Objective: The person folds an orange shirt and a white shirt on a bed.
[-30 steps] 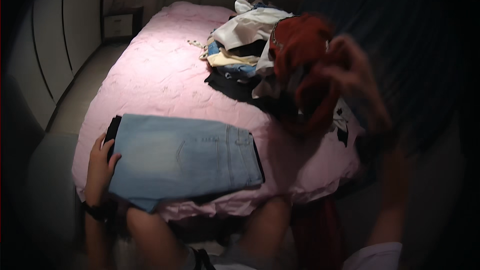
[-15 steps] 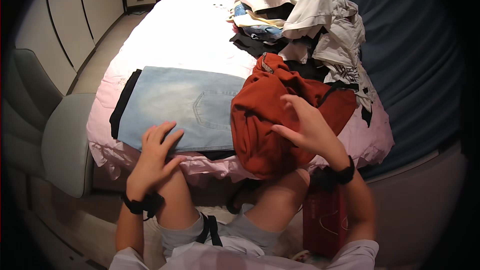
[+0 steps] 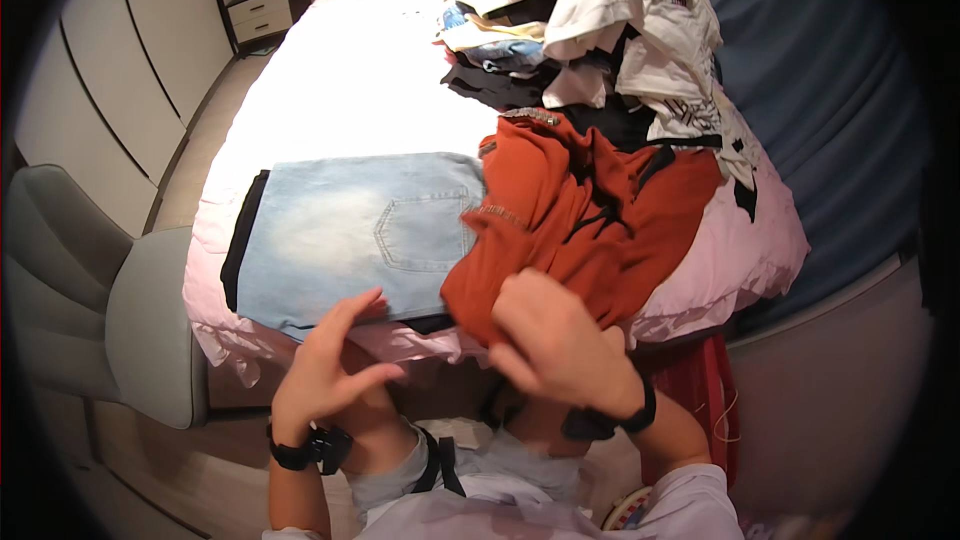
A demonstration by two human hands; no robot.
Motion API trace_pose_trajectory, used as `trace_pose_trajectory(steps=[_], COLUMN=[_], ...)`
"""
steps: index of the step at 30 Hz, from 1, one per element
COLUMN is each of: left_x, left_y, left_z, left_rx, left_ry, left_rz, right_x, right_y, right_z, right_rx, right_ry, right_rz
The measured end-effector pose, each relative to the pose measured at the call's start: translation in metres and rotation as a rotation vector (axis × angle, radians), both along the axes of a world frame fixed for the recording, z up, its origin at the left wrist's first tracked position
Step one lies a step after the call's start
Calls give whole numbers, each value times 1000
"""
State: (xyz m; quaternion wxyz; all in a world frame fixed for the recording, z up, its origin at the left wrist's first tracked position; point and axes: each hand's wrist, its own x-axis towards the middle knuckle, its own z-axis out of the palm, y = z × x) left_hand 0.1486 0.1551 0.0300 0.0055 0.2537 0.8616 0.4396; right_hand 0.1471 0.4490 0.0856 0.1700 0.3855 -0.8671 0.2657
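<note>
A rust-red garment (image 3: 640, 230) lies rumpled on the bed, its near left corner overlapping a pair of folded light-blue jeans (image 3: 330, 230). My right hand (image 3: 565, 340) is over the red garment's near edge, blurred, with its fingers bent down and partly hidden. Whether it grips the cloth cannot be made out. Close to the front edge of the jeans, my left hand (image 3: 335, 365) is open, thumb and fingers apart, holding nothing. Some black cloth (image 3: 240, 245) shows from under the jeans along their left side.
A heap of mixed clothes (image 3: 600, 30) covers the far right of the pink bed (image 3: 700, 290). Left of the bed stands a grey chair (image 3: 150, 320), with a nightstand (image 3: 265, 15) farther back. A red bag (image 3: 690, 410) stands on the floor beside my right forearm.
The red garment has gone from bunched to more spread out. My right hand has come down, nearer to me and leftward, to its near edge. My left hand has drawn back slightly.
</note>
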Motion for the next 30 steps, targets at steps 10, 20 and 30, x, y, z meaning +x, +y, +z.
trace_pose_trajectory(steps=[10, 20, 30], left_x=[10, 43, 67], left_y=[89, 114, 109], left_z=[4, -26, -34], left_rx=[93, 65, 291], left_ry=[207, 287, 304], left_rz=[-306, -443, -433], right_x=[111, 12, -171], right_y=[-28, 81, 107], right_z=[-50, 8, -7], right_rx=[-357, -510, 5], right_ry=[-569, -117, -138], right_rz=[131, -414, -609])
